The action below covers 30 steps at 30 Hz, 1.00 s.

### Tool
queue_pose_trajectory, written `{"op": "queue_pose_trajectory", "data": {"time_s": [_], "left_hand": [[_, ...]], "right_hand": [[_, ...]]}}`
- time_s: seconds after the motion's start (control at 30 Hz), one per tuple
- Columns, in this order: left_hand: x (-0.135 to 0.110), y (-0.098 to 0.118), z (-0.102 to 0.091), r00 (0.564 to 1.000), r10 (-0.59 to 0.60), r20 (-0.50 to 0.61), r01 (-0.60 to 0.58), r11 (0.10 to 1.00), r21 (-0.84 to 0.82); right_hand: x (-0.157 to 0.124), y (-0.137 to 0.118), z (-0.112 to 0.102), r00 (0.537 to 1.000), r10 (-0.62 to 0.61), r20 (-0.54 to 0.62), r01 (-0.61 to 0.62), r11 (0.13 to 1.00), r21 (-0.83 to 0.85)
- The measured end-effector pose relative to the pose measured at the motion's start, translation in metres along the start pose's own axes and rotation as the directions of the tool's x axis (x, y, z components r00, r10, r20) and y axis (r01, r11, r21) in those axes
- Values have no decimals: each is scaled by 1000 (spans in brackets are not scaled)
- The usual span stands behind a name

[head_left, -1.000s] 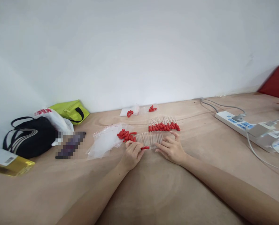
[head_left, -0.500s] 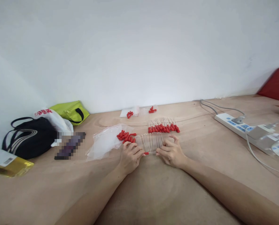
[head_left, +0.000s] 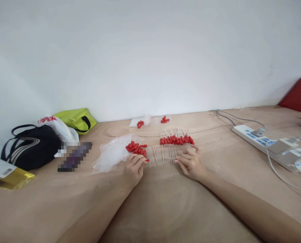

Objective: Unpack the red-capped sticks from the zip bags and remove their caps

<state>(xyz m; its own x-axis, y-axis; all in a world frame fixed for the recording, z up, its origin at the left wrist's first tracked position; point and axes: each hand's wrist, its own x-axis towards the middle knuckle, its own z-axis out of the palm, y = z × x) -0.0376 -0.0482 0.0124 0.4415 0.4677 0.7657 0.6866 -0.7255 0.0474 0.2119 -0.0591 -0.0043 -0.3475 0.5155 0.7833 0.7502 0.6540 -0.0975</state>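
My left hand (head_left: 134, 167) pinches a red rubber dropper bulb (head_left: 147, 160) between thumb and fingertips. Between the fingers of my right hand (head_left: 192, 164) is a thin clear glass dropper tube (head_left: 169, 158), pointing left towards the bulb but apart from it. Under and behind it lies a row of bare glass tubes (head_left: 157, 153), side by side on the table. Beyond them rests a row of droppers with red bulbs (head_left: 177, 139) fitted on their near ends. Just behind my left hand is a pile of loose red bulbs (head_left: 135, 147).
Clear plastic bags (head_left: 111, 153) lie left of the bulbs. Two small bags with red bulbs (head_left: 140, 124) lie near the wall. A phone (head_left: 76, 157), a black bag (head_left: 34, 146) and a green bag (head_left: 76, 119) are at left. A power strip (head_left: 254, 136) with cables is at right.
My hands have moved apart and slightly away from the table's near side. The bulb and the tube, earlier end to end low between them, are now separated by a gap.
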Motion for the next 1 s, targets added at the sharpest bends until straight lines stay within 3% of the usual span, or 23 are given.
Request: {"op": "queue_pose_trajectory", "data": {"time_s": [0.1,0.23,0.43,0.5,0.6,0.7,0.77,0.9,1.0], "left_hand": [[1,-9,1,990,-132,-51,130,991,-35],[12,-29,-1,928,-358,-106,363,931,29],[39,-63,-7,805,-580,125,560,812,163],[45,-67,-7,764,-618,188,566,781,265],[49,-65,-5,736,-635,236,536,759,371],[48,-58,-3,751,-614,243,499,768,401],[44,-48,-3,804,-556,213,452,803,388],[31,-19,-1,922,-269,277,212,952,218],[22,-1,4,921,-108,374,71,991,112]], "right_hand": [[2,1,3,998,65,23,-64,998,-22],[14,-4,13,992,113,52,-110,993,-50],[34,-8,36,984,179,9,-177,978,-114],[38,-11,43,984,175,30,-170,977,-127],[42,-16,47,982,170,86,-158,978,-136],[42,-21,46,974,170,147,-151,980,-133],[42,-23,44,968,174,181,-151,980,-131],[42,-26,40,957,169,236,-144,982,-119],[41,-28,39,952,167,256,-145,984,-101]]}}
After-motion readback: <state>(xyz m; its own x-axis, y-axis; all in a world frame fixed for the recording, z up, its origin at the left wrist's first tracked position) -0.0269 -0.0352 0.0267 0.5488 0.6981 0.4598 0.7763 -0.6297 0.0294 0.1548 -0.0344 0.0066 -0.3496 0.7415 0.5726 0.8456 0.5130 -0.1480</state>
